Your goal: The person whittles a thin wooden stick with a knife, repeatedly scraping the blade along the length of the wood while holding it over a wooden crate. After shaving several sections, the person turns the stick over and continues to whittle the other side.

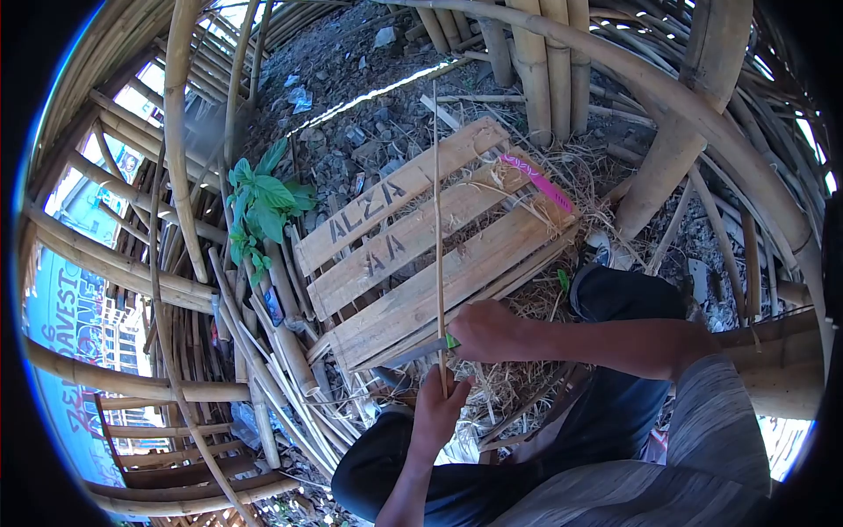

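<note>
My left hand [436, 413] is closed around the lower end of a long thin bamboo strip [438, 220], which stands away from me over a wooden pallet [439, 250]. Just beyond it, my right hand [487, 332] is closed on a knife. The knife's blade [413, 355] points left and crosses the strip, with a bit of green showing beside my right fingers. The pallet has dark stencilled letters on its slats and a pink mark at its far right corner. Most of the knife's handle is hidden in my right hand.
Bamboo poles [178, 132] frame the left side, and thick bamboo posts [672, 149] stand at the right. A leafy green plant [263, 198] grows left of the pallet. Cut strips [285, 386] lie near my knee. Rubble, dry shavings and plastic scraps cover the ground.
</note>
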The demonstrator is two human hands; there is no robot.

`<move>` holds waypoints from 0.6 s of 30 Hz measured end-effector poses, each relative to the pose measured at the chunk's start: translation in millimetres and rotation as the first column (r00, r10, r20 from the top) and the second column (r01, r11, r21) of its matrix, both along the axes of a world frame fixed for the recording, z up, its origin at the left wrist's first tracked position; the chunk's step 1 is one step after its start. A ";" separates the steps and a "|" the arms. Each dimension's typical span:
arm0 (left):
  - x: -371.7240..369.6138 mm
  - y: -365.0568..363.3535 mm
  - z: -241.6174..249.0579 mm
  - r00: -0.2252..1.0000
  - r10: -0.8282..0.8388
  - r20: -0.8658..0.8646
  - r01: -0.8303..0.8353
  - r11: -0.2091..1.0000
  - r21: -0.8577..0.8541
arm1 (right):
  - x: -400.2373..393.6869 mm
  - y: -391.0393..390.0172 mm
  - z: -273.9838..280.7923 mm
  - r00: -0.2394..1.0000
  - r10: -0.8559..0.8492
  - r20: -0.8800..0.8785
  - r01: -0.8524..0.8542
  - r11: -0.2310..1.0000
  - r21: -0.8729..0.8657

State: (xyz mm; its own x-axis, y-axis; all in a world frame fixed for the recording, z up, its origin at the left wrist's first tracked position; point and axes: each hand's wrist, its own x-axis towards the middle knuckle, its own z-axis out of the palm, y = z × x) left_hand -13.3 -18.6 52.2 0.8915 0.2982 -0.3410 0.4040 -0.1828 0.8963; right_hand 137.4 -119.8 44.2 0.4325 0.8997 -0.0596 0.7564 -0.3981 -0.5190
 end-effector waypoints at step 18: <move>7.4 -0.1 15.8 0.985 0.140 -0.103 -0.173 0.839 -0.516 | 14.6 -2.8 0.4 0.992 -0.124 0.007 0.124 0.991 0.052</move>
State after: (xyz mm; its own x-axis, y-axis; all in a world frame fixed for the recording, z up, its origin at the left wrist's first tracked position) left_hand -6.0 -18.7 68.1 0.8216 0.1956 -0.5354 0.4422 0.3741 0.8152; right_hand 152.0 -122.6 44.5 0.5413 0.8408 -0.0095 0.7081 -0.4619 -0.5341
